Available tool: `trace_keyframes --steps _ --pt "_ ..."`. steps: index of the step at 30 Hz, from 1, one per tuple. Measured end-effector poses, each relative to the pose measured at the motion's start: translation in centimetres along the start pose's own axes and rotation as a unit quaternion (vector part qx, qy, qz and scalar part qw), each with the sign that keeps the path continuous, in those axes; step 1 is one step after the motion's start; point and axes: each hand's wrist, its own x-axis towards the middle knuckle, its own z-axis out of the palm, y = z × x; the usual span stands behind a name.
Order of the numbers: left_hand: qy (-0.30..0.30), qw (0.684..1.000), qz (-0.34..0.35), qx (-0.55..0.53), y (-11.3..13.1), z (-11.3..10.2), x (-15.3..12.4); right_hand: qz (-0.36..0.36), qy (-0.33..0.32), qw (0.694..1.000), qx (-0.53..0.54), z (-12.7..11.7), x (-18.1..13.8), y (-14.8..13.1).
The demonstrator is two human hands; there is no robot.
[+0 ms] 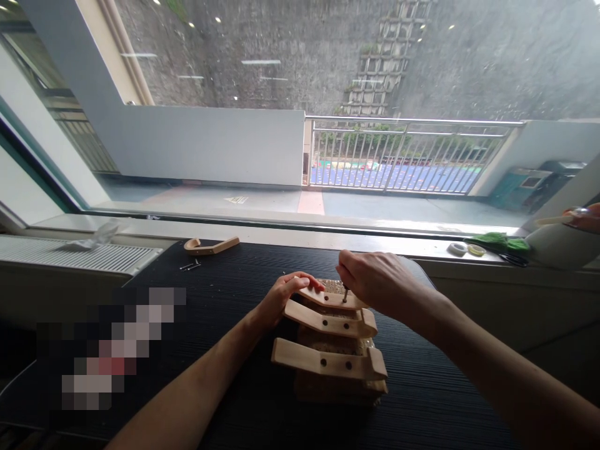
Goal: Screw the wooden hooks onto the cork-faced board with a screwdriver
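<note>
Three curved wooden hooks lie in a row across a rough-textured block (335, 390) on the dark table. My left hand (291, 294) is closed on the left end of the farthest wooden hook (334, 299), its fingers reaching over the top edge. Above that hook, my right hand (372, 275) is closed around a thin metal shaft (345, 292), which points down at the hook's right hole. Whether the shaft is a screw or a driver cannot be made out. The middle hook (309, 317) and the nearest hook (300, 356) each show two dark spots at their holes.
Another wooden hook (213, 247) lies at the table's back left, with several loose screws (190, 266) beside it. Rolls of tape (457, 249) and a green cloth (499, 242) sit on the windowsill. Another person's hand (588, 217) shows at the right edge. A radiator (135, 253) stands left.
</note>
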Motion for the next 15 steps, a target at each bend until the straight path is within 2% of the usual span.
trace_keyframes --steps 4,8,11,15 --pt "-0.009 1.000 -0.004 -0.010 0.1 0.0 -0.1 -0.061 -0.032 0.997 0.018 -1.2 -0.7 0.3" --pt "-0.005 1.000 -0.014 -0.008 0.0 -0.1 -0.1 -0.115 -0.046 0.992 0.030 -1.3 -0.9 0.5" --pt "0.002 1.000 -0.012 0.001 -0.1 -0.1 0.0 -0.095 -0.027 0.995 0.027 -0.7 -0.9 0.6" --pt "0.006 1.000 -0.006 0.000 -0.4 -0.2 0.2 -0.025 -0.017 0.999 0.011 0.2 -0.6 0.8"
